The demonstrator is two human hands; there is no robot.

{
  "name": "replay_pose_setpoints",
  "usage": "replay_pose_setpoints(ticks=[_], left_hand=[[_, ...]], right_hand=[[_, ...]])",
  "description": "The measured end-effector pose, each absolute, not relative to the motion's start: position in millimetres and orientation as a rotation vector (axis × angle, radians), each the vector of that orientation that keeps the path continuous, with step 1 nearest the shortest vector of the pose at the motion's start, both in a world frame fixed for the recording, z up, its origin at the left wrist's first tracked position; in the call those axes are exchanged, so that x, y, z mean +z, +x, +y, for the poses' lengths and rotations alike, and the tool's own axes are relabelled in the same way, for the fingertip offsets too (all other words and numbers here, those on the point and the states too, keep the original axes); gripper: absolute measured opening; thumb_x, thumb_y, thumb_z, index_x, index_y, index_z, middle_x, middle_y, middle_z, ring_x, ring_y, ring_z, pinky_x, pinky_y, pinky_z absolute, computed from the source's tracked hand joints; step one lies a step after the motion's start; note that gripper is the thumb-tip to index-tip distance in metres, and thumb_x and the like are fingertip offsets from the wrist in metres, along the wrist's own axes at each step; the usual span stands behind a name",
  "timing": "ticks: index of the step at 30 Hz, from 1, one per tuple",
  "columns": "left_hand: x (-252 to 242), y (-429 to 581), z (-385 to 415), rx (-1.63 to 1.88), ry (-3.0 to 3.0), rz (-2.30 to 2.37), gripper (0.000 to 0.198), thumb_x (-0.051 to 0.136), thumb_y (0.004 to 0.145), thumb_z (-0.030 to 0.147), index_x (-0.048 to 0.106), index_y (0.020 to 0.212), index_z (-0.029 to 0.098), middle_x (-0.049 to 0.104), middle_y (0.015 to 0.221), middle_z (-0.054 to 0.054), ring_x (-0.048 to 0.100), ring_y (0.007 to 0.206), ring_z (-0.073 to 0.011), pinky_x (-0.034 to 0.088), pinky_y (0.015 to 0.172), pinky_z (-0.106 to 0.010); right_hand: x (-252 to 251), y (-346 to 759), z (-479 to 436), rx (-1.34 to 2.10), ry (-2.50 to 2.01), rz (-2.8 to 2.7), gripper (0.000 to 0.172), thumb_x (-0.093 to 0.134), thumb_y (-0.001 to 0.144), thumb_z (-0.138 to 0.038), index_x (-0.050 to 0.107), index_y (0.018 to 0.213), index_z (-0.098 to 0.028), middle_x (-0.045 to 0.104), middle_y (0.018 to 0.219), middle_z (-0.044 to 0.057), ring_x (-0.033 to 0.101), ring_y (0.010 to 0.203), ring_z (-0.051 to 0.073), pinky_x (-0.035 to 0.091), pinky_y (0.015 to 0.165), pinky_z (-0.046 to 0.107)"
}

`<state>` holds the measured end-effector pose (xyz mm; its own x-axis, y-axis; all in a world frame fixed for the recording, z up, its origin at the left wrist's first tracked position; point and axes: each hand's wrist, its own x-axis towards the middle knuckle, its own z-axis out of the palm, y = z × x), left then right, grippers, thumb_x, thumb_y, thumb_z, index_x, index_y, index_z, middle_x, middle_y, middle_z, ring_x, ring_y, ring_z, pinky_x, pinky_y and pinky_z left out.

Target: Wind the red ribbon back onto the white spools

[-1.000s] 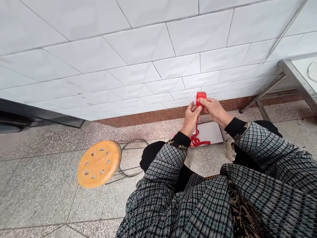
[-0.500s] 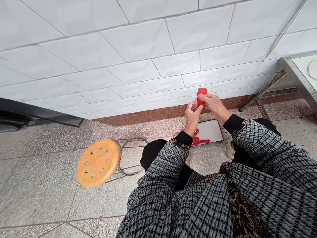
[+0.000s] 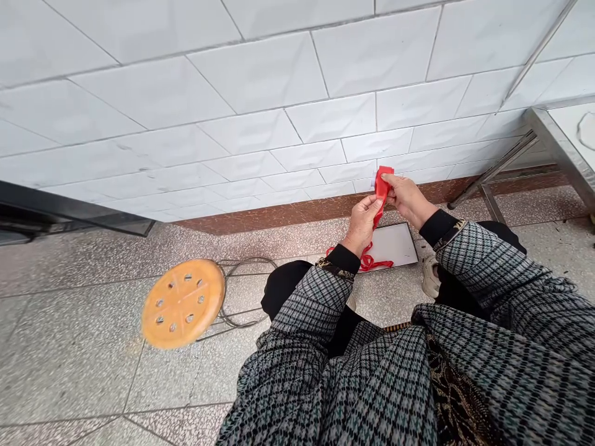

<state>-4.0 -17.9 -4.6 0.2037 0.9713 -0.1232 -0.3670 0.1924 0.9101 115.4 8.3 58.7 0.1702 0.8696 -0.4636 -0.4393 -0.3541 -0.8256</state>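
Gold marks on the right cuff are too small to read. An orange stool stands on the floor, left of the person. Loose red loops lie at the near-left corner of a white tray. Above its far edge, the left hand pinches a red ribbon, the right hand its wound upper part. A white tiled wall rises beyond.

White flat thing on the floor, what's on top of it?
Loose red ribbon lies on the left part of the white flat thing. The left hand and cuff cover some of that side, so anything there stays hidden.
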Motion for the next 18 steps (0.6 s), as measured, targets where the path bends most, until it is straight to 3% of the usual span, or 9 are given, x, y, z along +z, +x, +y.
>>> replay_pose_setpoints(ticks=[7, 12, 15, 18], left_hand=[[-16, -6, -18, 1.060, 1.037, 0.946, 0.037, 0.084, 0.079, 0.051, 0.069, 0.088, 0.018, 0.054, 0.062, 0.006, 0.038, 0.051, -0.0071, 0.029, 0.050, -0.023], [-24, -7, -12, 1.164, 1.188, 1.103, 0.018, 0.076, 0.084, 0.029, 0.061, 0.078, 0.019, 0.056, 0.065, 0.005, 0.045, 0.060, -0.0094, 0.038, 0.061, -0.024], [-27, -10, -8, 1.205, 1.248, 1.234, 0.019, 0.077, 0.081, 0.021, 0.058, 0.077, 0.020, 0.059, 0.071, 0.004, 0.053, 0.068, -0.0119, 0.046, 0.071, -0.025], [-27, -16, -5, 1.268, 1.310, 1.253, 0.031, 0.084, 0.075, 0.020, 0.064, 0.098, 0.020, 0.071, 0.096, -0.003, 0.066, 0.092, -0.0180, 0.054, 0.085, -0.031]], right_hand=[[61, 125, 14, 1.587, -1.232, -0.261, 0.027, 0.059, 0.100, -0.015, 0.048, 0.077, -0.021, 0.045, 0.049, -0.008, 0.026, 0.039, 0.003, 0.021, 0.036, 0.013], [66, 128, 13, 1.722, -1.224, -0.169, 0.024, 0.057, 0.100, -0.016, 0.046, 0.079, -0.022, 0.038, 0.047, -0.011, 0.021, 0.036, 0.003, 0.019, 0.034, 0.011], [72, 131, 10, 1.782, -1.239, -0.142, 0.024, 0.053, 0.101, -0.015, 0.047, 0.079, -0.021, 0.040, 0.046, -0.010, 0.019, 0.035, 0.002, 0.018, 0.033, 0.011], [79, 136, 7, 1.884, -1.236, -0.150, 0.023, 0.051, 0.104, -0.016, 0.050, 0.081, -0.020, 0.044, 0.048, -0.009, 0.018, 0.035, 0.002, 0.018, 0.032, 0.011]])
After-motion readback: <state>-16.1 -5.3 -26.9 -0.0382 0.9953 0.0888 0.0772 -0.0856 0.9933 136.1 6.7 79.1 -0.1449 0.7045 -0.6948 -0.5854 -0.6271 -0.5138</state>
